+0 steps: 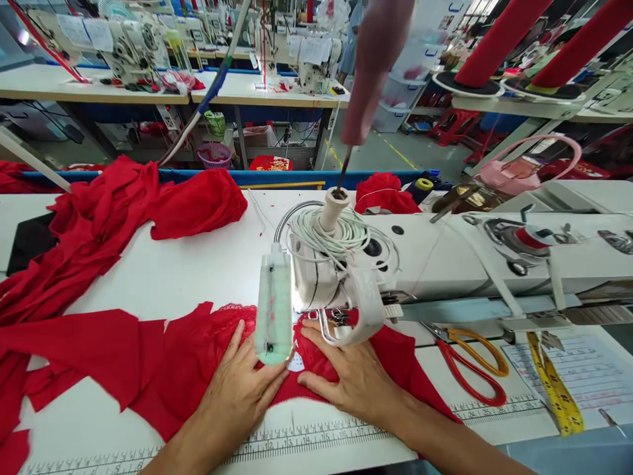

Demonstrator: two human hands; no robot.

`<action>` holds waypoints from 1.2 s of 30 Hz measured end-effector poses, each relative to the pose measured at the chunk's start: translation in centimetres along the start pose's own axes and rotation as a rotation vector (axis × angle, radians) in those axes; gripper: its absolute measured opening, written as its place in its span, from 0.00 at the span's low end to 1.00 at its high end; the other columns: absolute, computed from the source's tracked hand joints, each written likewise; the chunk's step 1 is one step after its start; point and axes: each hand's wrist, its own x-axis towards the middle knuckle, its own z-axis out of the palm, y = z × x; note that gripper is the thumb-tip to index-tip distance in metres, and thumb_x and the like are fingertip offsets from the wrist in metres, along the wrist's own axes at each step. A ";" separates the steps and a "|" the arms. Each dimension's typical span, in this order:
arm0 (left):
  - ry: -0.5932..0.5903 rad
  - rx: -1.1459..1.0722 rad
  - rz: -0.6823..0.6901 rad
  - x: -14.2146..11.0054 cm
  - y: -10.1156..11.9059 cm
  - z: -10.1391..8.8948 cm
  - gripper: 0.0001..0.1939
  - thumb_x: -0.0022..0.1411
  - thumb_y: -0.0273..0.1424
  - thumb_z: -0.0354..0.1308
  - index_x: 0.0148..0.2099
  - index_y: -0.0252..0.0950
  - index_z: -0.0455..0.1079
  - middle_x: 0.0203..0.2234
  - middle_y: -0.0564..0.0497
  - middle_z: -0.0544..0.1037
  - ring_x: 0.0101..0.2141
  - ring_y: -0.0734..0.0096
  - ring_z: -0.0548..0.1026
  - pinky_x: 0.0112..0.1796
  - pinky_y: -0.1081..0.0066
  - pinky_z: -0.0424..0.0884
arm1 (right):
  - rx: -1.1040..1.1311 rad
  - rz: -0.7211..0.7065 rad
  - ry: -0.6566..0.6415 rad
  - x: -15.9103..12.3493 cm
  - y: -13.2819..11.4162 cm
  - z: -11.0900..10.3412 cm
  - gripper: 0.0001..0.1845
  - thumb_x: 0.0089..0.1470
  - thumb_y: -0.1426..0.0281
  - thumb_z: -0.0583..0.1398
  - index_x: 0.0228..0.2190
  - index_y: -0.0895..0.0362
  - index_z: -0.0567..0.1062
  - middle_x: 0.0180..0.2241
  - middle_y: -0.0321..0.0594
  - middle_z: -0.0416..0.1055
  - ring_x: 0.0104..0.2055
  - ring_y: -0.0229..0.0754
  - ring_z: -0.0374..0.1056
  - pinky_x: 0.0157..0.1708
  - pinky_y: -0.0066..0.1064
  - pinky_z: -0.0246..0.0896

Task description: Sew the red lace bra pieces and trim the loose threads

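Observation:
Red fabric [168, 369] with a lace edge lies across the sewing machine's bed, passing under its needle area. My left hand [244, 379] presses flat on this cloth, fingers stretched forward, just left of the needle. On the other side, my right hand [349, 376] rests on the same cloth with fingers spread, its fingertips close to the presser foot and partly hidden by the machine head. The white sewing machine [435, 247] spans the right half. A pale green lamp [273, 307] hangs over my left fingertips and hides part of the fabric.
Orange-and-red-handled scissors [475, 369] and a yellow tape measure [556, 389] lie at the right. More red cloth [103, 224] is heaped at the left. A screwdriver [373, 72] stands upright in a white holder on the machine. Red thread cones [499, 46] stand at the upper right.

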 end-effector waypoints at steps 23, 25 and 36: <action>-0.013 -0.073 -0.058 -0.5 -0.1 0.1 0.17 0.71 0.32 0.50 0.58 0.40 0.70 0.57 0.42 0.73 0.59 0.54 0.70 0.61 0.42 0.60 | -0.005 0.031 -0.049 0.2 -0.6 -0.4 0.32 0.58 0.52 0.61 0.60 0.50 0.68 0.57 0.47 0.70 0.54 0.59 0.67 0.53 0.55 0.62; -0.026 -0.099 -0.077 -0.5 0.0 0.0 0.14 0.71 0.32 0.50 0.53 0.40 0.73 0.58 0.43 0.73 0.60 0.54 0.69 0.62 0.41 0.59 | 0.005 0.013 -0.034 0.3 -0.6 -0.5 0.31 0.58 0.53 0.62 0.60 0.51 0.69 0.58 0.47 0.69 0.55 0.57 0.66 0.54 0.53 0.61; -0.023 -0.103 -0.158 -0.9 -0.1 0.2 0.27 0.70 0.41 0.51 0.66 0.35 0.57 0.60 0.41 0.70 0.64 0.56 0.63 0.65 0.42 0.51 | 0.046 -0.025 0.010 0.5 -0.9 -0.9 0.30 0.57 0.55 0.64 0.58 0.51 0.71 0.58 0.46 0.69 0.56 0.54 0.65 0.56 0.51 0.61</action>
